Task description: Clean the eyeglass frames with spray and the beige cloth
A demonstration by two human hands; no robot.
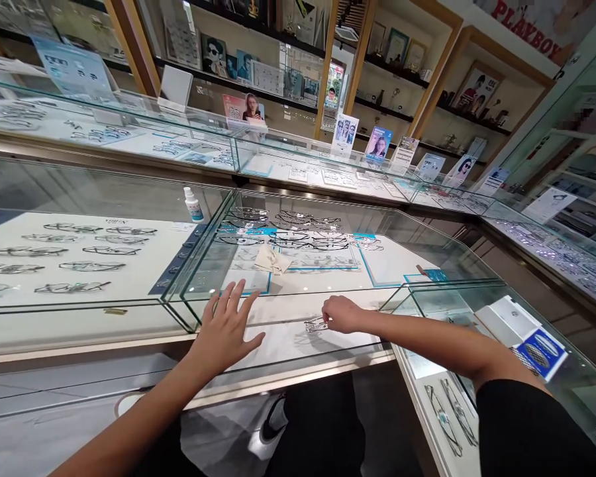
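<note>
My right hand (344,314) is closed around a pair of eyeglasses (314,325) low at the open near side of the glass display case (298,292). The fingers hide part of the frame, and its shadow falls on the white surface below. My left hand (230,326) is held with its fingers spread and nothing in it, near the case's left corner. Beyond the hands, a crumpled beige cloth (272,260) lies at the case. Several pairs of eyeglasses (305,238) stand in rows behind it; whether on or under the glass I cannot tell.
To the left, another case holds rows of eyeglasses (92,266), with a white spray bottle (193,205) at its corner. On the right case lie a white box (509,317) and a blue-lined box (544,354). A long glass counter (298,152) and wooden shelves (347,99) stand behind.
</note>
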